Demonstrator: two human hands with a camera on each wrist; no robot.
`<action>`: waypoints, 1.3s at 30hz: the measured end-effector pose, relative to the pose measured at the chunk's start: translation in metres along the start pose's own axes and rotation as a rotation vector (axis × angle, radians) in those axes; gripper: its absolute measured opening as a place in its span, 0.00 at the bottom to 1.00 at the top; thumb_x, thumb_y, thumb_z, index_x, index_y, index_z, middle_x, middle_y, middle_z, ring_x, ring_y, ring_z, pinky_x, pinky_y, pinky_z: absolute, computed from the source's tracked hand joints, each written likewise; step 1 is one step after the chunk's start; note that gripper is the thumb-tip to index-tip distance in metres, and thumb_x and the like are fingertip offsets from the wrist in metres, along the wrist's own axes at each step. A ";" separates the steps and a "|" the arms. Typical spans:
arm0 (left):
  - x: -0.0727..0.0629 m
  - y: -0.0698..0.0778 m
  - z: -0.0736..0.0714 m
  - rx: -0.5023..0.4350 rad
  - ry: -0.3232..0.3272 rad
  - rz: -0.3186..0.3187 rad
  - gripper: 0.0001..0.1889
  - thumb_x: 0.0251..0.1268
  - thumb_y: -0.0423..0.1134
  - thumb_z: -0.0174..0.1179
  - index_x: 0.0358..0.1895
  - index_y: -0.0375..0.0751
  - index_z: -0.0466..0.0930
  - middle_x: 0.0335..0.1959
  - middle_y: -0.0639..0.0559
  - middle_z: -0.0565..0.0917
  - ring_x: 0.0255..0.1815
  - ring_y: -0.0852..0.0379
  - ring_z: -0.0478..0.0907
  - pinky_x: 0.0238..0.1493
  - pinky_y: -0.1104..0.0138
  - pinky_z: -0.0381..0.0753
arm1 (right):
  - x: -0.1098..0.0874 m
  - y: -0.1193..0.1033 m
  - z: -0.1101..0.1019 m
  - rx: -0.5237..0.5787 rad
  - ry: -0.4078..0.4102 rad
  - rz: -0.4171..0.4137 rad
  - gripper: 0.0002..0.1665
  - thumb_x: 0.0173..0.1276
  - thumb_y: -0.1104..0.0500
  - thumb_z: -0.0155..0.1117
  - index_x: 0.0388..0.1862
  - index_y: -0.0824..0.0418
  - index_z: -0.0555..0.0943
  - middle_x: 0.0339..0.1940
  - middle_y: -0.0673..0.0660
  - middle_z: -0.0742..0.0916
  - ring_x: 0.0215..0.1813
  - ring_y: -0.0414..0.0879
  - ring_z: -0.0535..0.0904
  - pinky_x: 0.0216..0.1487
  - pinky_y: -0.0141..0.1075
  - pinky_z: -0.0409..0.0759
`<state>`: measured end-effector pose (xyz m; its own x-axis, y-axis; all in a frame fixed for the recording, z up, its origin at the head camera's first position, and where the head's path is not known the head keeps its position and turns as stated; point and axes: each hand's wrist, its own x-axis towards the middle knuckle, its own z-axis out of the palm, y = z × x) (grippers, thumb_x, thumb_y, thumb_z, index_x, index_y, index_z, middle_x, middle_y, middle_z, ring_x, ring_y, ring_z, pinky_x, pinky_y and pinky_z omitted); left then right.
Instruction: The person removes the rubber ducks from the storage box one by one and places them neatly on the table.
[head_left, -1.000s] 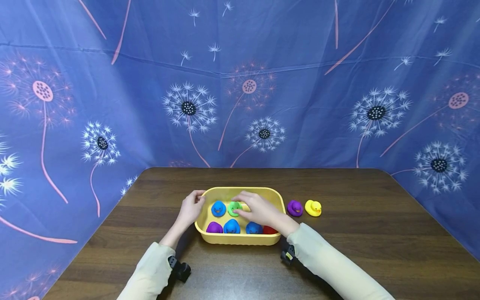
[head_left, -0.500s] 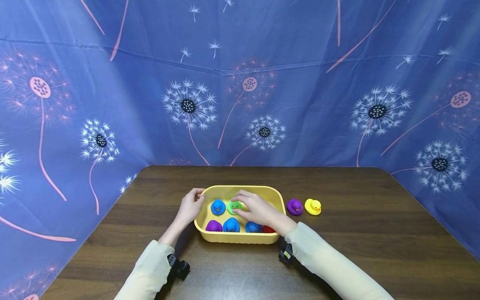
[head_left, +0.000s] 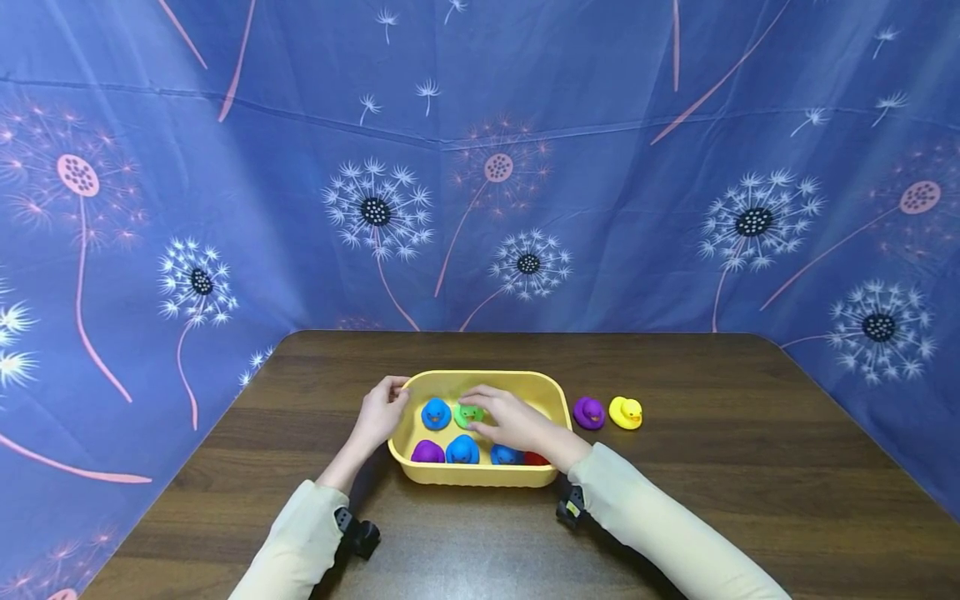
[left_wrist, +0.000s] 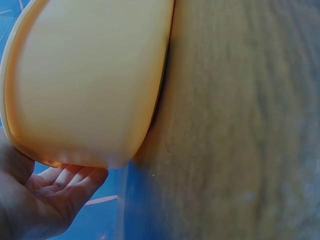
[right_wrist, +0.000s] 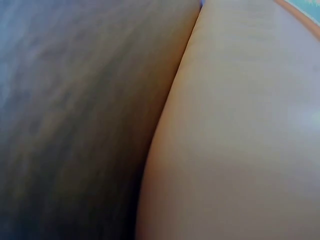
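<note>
A yellow plastic tub [head_left: 480, 475] sits on the table with several rubber ducks inside. My left hand [head_left: 381, 412] holds the tub's left end; in the left wrist view, its fingers [left_wrist: 82, 185] lie along the outer wall. My right hand [head_left: 513, 421] reaches over the tub and holds a green duck [head_left: 470, 414] between thumb and fingers. Left of it sits a blue duck [head_left: 436, 414]. Along the near side are a purple duck [head_left: 428, 452], another blue duck [head_left: 462, 450], a third blue duck [head_left: 506, 455] and a partly hidden red one [head_left: 535, 458].
Right of the tub, a purple duck [head_left: 589, 413] and a yellow duck [head_left: 626, 412] stand on the brown wooden table [head_left: 712, 467]. Behind the table hangs a blue cloth [head_left: 615, 217] with dandelion prints. The right wrist view shows mostly the tub's outer wall [right_wrist: 230, 130].
The right hand's fingers have shifted very slightly over the green duck. The left hand and the ducks stay where they were.
</note>
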<state>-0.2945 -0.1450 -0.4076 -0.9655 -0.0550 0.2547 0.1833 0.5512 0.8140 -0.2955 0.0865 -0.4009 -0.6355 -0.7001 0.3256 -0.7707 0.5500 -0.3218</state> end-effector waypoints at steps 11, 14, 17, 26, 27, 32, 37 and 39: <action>-0.001 0.000 -0.001 0.061 -0.003 0.036 0.12 0.62 0.29 0.52 0.47 0.28 0.76 0.34 0.42 0.79 0.36 0.52 0.74 0.38 0.68 0.72 | -0.002 -0.002 0.001 0.014 0.022 0.038 0.19 0.62 0.59 0.64 0.52 0.63 0.79 0.51 0.58 0.82 0.55 0.50 0.78 0.58 0.42 0.75; 0.000 -0.001 -0.002 0.081 -0.018 0.059 0.11 0.61 0.29 0.52 0.46 0.28 0.75 0.32 0.43 0.79 0.35 0.53 0.74 0.38 0.68 0.71 | -0.003 -0.003 0.002 0.024 0.026 0.043 0.18 0.63 0.59 0.64 0.51 0.63 0.79 0.50 0.57 0.82 0.53 0.49 0.79 0.56 0.41 0.76; 0.001 -0.002 -0.002 0.093 -0.033 0.072 0.11 0.61 0.28 0.52 0.45 0.29 0.75 0.31 0.44 0.78 0.34 0.54 0.73 0.37 0.69 0.70 | -0.003 -0.003 0.002 0.035 0.021 0.061 0.18 0.63 0.59 0.64 0.51 0.62 0.79 0.50 0.57 0.82 0.53 0.49 0.79 0.56 0.41 0.76; 0.005 0.000 -0.006 0.117 -0.055 0.109 0.10 0.62 0.29 0.51 0.45 0.28 0.73 0.30 0.43 0.77 0.32 0.52 0.72 0.34 0.69 0.69 | 0.000 -0.002 -0.001 0.036 0.033 0.095 0.15 0.60 0.60 0.66 0.46 0.60 0.80 0.46 0.55 0.82 0.47 0.47 0.80 0.50 0.39 0.78; 0.006 0.000 -0.006 0.115 -0.061 0.108 0.10 0.62 0.29 0.51 0.45 0.28 0.73 0.30 0.43 0.76 0.32 0.52 0.72 0.34 0.68 0.69 | 0.000 -0.001 -0.001 0.030 0.035 0.102 0.14 0.60 0.60 0.67 0.45 0.60 0.80 0.45 0.54 0.82 0.47 0.47 0.80 0.50 0.39 0.79; 0.008 0.001 -0.006 0.094 -0.076 0.106 0.11 0.61 0.28 0.52 0.46 0.27 0.73 0.31 0.43 0.77 0.34 0.51 0.72 0.36 0.68 0.70 | 0.000 -0.001 -0.003 0.026 0.056 0.138 0.14 0.58 0.62 0.69 0.43 0.59 0.79 0.44 0.54 0.82 0.46 0.47 0.80 0.48 0.39 0.79; 0.006 -0.002 -0.007 0.075 -0.073 0.086 0.11 0.61 0.29 0.52 0.46 0.28 0.74 0.32 0.43 0.77 0.35 0.51 0.72 0.37 0.69 0.70 | 0.000 -0.002 -0.001 0.023 0.087 0.140 0.14 0.58 0.61 0.68 0.44 0.60 0.80 0.43 0.54 0.83 0.44 0.47 0.81 0.46 0.38 0.80; 0.005 -0.004 -0.007 0.074 -0.071 0.070 0.11 0.62 0.30 0.51 0.46 0.28 0.74 0.33 0.43 0.77 0.35 0.52 0.72 0.36 0.69 0.69 | 0.000 -0.003 0.000 0.023 0.103 0.150 0.14 0.59 0.60 0.68 0.44 0.60 0.80 0.42 0.54 0.84 0.43 0.46 0.81 0.45 0.37 0.80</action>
<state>-0.2988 -0.1534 -0.4059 -0.9619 0.0439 0.2700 0.2396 0.6116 0.7540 -0.2930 0.0853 -0.4000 -0.7457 -0.5600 0.3610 -0.6662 0.6336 -0.3934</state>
